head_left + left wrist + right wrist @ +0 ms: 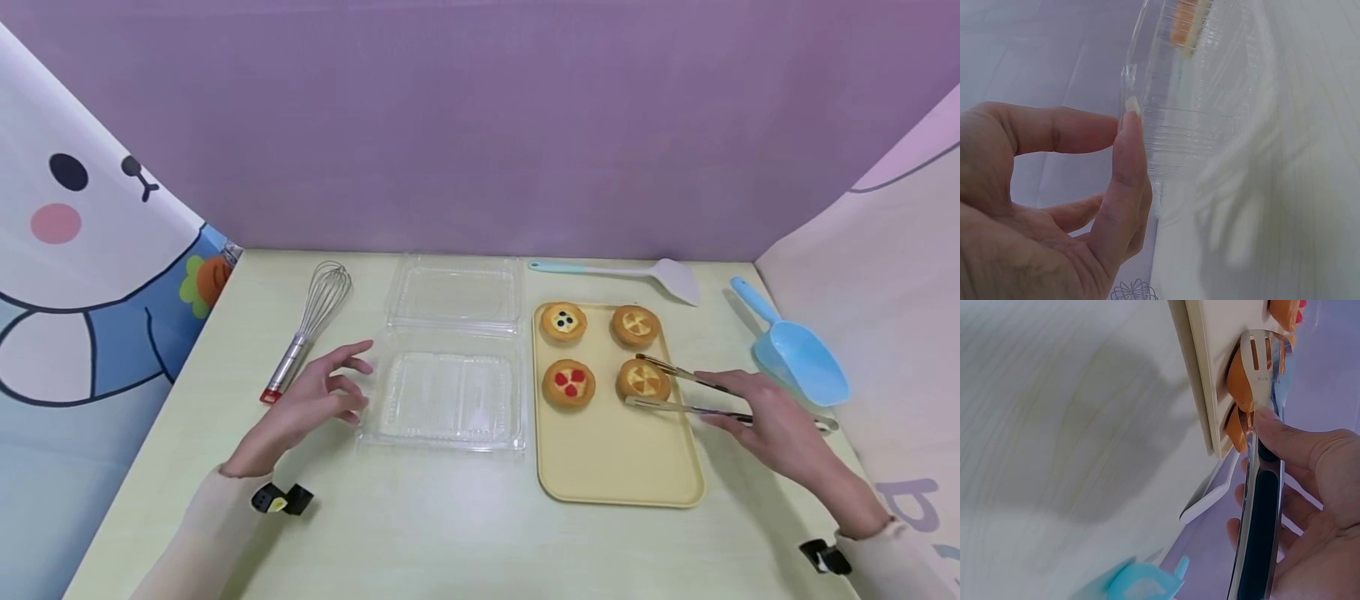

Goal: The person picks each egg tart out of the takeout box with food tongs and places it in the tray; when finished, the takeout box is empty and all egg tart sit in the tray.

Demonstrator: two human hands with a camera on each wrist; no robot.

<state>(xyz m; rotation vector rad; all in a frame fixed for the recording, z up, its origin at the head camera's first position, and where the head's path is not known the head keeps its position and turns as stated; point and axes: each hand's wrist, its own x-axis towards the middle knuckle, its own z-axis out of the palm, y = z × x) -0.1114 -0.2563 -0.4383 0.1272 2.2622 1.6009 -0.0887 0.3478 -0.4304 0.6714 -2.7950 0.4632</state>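
My right hand (776, 421) grips metal tongs (690, 408) with dark handle grips. Their arms stand on either side of a tart (645, 379) with a wedge-patterned top, at the right of a yellow tray (618, 467). Three other tarts share the tray: one dotted with dark berries (563, 322), one with red pieces (569, 383), and another wedge-patterned one (635, 325). Beside the left edge of an opened clear plastic container (450, 396), my left hand (318, 392) hovers with loosely bent fingers. Whether its fingertips touch the container's rim (1127, 78), I cannot tell.
A whisk (311, 325) lies left of the container. Behind the tray is a spatula (675, 279) with a pale blade, and a blue scoop (802, 358) sits at the far right. A purple cloth (480, 125) hangs along the table's back edge.
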